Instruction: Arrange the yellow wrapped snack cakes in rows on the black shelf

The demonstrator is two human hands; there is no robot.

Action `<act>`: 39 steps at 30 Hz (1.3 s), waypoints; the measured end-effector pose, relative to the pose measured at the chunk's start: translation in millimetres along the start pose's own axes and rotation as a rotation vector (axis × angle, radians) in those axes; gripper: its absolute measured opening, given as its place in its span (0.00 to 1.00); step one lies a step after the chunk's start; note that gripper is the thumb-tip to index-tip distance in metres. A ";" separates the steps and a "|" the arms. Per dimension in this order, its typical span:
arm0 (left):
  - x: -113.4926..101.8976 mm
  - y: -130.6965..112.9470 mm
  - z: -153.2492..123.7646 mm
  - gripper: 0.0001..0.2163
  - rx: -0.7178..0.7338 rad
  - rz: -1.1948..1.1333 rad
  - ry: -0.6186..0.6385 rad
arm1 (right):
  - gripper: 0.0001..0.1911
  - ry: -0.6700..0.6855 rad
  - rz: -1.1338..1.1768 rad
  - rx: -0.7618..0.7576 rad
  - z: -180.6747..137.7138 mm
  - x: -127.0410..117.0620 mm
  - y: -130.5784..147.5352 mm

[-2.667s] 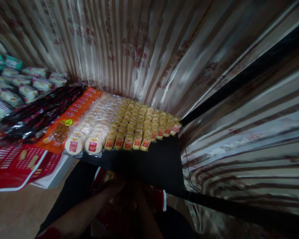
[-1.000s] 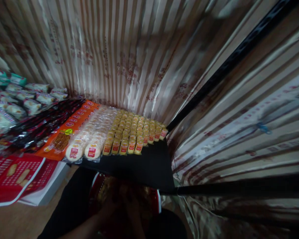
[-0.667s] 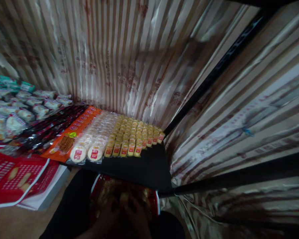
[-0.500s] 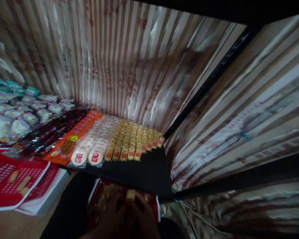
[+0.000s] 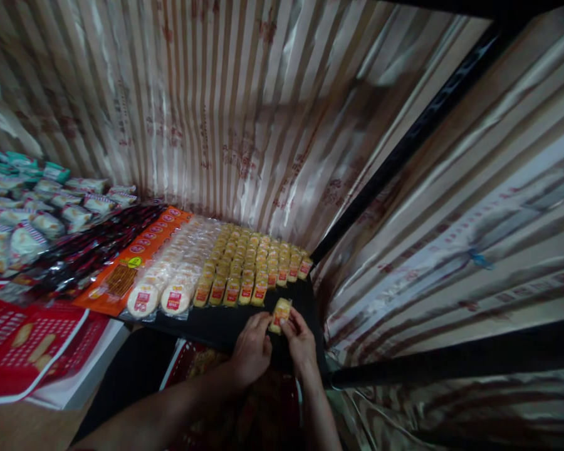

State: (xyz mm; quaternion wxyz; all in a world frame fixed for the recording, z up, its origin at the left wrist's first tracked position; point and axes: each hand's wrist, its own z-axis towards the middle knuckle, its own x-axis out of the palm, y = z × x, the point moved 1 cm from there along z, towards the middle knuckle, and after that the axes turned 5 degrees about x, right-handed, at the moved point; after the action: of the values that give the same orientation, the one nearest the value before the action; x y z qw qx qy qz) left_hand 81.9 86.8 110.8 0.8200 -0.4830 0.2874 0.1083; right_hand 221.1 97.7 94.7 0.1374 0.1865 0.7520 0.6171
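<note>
Both my hands are raised over the front of a black shelf [image 5: 225,319]. My left hand [image 5: 251,347] and my right hand [image 5: 301,341] pinch a small yellow wrapped snack pack [image 5: 281,314] between their fingertips. The pack hangs just in front of the rows of like yellow snack packs [image 5: 251,266] laid out on the shelf. Left of those rows lie round pale rice-cake packs [image 5: 169,288] with red labels.
A red bag [image 5: 192,369] with more snacks sits below my arms. Orange packs [image 5: 131,263], dark red packs [image 5: 79,250] and pale green-topped packs [image 5: 32,200] fill the shelf to the left. Red cartons [image 5: 23,338] lie at lower left. Striped shiny curtain [image 5: 244,113] and black frame bars [image 5: 404,144] close in the back and right.
My hands came up out of the red bag with one yellow snack pack and now hold it over the front of the black shelf. The view tilted slightly.
</note>
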 end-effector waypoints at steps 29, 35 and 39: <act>12.5 46.8 19.6 0.19 0.244 0.454 0.114 | 0.25 -0.070 -0.294 -0.250 63.3 40.5 -13.9; 11.7 45.4 20.5 0.19 0.252 0.460 0.125 | 0.18 -0.118 -0.329 -0.302 64.8 42.3 -12.5; 12.0 46.0 20.6 0.19 0.255 0.454 0.125 | 0.13 -0.200 -0.442 -0.344 61.6 43.8 -12.2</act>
State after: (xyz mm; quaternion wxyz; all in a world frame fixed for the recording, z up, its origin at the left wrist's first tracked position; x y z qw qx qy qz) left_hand 78.2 126.7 77.9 0.8096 -0.3046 0.4498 0.2224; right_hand 207.5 169.4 71.4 0.3713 0.0522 0.6416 0.6692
